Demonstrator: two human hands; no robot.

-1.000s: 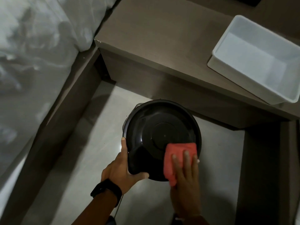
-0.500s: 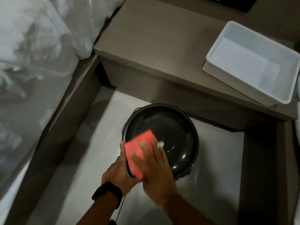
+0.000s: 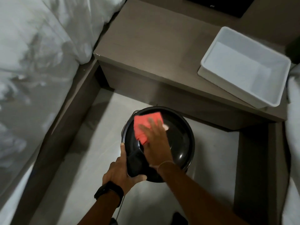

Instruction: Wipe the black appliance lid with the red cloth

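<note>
A round, glossy black appliance lid [image 3: 180, 142] sits on an appliance standing on the pale floor. The red cloth [image 3: 142, 127] lies flat on the lid's far left part. My right hand [image 3: 155, 142] presses on the cloth with fingers spread, covering its near right corner. My left hand [image 3: 120, 172], with a black watch on the wrist, grips the lid's near left edge, thumb along the rim. Most of the appliance body is hidden under the lid.
A brown low table [image 3: 154, 51] stands just beyond the appliance, with a white plastic bin [image 3: 209, 69] at its right end. A bed with white bedding [image 3: 32, 62] runs along the left behind a brown frame. A thin cord [image 3: 120, 207] trails near my left wrist.
My right hand has swept the red cloth from the lid's near right, across its near left, up to its far left part. My left hand has kept its grip on the rim.
</note>
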